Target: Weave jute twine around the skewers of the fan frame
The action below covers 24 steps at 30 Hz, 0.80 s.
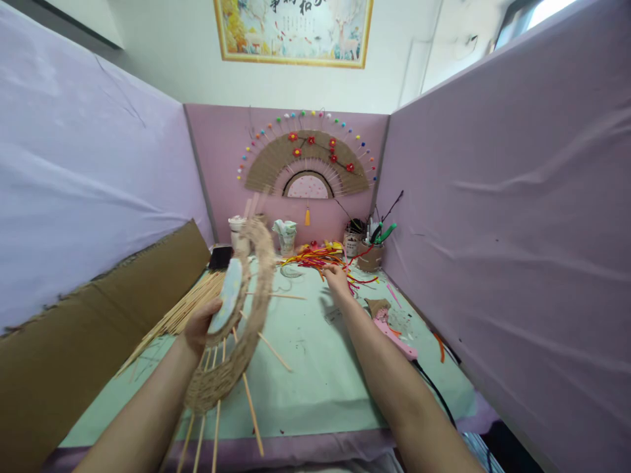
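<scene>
Craft workspace with glue gun

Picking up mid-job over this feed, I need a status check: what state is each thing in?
Woven fan: held up, tilted, blurred
Left hand: closed on the woven fan's inner part
Strips: loose, tangled heap
Right hand: reaching at the strips, grip unclear
Sticks: loose pile, lying down
Glue gun: lying down; hot or cold unclear
Wall fan: spread open, hung
Cardboard: standing on edge
</scene>
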Tool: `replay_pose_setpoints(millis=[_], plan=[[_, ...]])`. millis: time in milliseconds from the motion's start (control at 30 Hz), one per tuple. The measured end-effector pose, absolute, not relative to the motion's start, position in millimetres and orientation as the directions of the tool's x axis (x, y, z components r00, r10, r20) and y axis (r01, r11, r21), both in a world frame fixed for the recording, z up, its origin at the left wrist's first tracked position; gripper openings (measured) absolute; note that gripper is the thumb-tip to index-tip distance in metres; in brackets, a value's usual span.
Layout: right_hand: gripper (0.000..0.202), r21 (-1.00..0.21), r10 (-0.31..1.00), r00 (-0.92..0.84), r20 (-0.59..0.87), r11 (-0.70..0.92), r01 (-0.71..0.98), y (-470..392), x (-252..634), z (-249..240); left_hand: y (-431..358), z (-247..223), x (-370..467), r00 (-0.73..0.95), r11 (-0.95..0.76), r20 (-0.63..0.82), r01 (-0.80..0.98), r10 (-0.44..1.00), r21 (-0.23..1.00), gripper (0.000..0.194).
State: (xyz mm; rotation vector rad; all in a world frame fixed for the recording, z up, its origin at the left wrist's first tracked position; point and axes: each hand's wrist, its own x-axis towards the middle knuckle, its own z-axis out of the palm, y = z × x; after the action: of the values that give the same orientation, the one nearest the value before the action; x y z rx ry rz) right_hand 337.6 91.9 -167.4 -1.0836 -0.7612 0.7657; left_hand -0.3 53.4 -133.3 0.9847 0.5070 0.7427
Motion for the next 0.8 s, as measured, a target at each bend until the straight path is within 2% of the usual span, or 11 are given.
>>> replay_pose_setpoints(millis=[100, 200, 267, 333, 433, 533, 633, 800], plan=[[0.015, -0.926, 0.841, 0.493, 0.223, 0.341, -0.163, 85, 332, -149, 52, -124, 20, 0.681, 0.343, -0.101, -0.231, 0.726, 0.911, 0.026], [0.019, -0.860, 0.883, 0.359, 0.303, 0.416, -0.296, 71, 324, -127, 46, -125, 37, 0.708, 0.405, -0.195, -0.139, 0.679, 0.904, 0.040], [0.019, -0.828, 0.927, 0.208, 0.313, 0.373, -0.419, 60, 319, -117, 43, -132, 42, 0.720, 0.448, -0.258, -0.082, 0.644, 0.890, 0.049], [0.020, -0.835, 0.958, 0.018, 0.286, 0.259, -0.486, 49, 317, -113, 41, -141, 43, 0.724, 0.477, -0.295, -0.053, 0.623, 0.877, 0.053], [0.021, -0.880, 0.964, -0.132, 0.232, 0.150, -0.450, 38, 316, -117, 41, -150, 38, 0.720, 0.506, -0.317, -0.055, 0.617, 0.861, 0.049], [0.023, -0.901, 0.967, -0.088, 0.241, 0.189, -0.391, 36, 317, -128, 42, -153, 35, 0.736, 0.526, -0.318, -0.060, 0.598, 0.849, 0.046], [0.025, -0.925, 0.975, -0.022, 0.220, 0.201, -0.321, 41, 317, -139, 41, -153, 33, 0.770, 0.531, -0.322, -0.026, 0.550, 0.847, 0.053], [0.016, -0.972, 0.976, 0.109, 0.191, 0.203, -0.119, 58, 326, -154, 43, -155, 37, 0.742, 0.512, -0.351, 0.013, 0.571, 0.859, 0.054]])
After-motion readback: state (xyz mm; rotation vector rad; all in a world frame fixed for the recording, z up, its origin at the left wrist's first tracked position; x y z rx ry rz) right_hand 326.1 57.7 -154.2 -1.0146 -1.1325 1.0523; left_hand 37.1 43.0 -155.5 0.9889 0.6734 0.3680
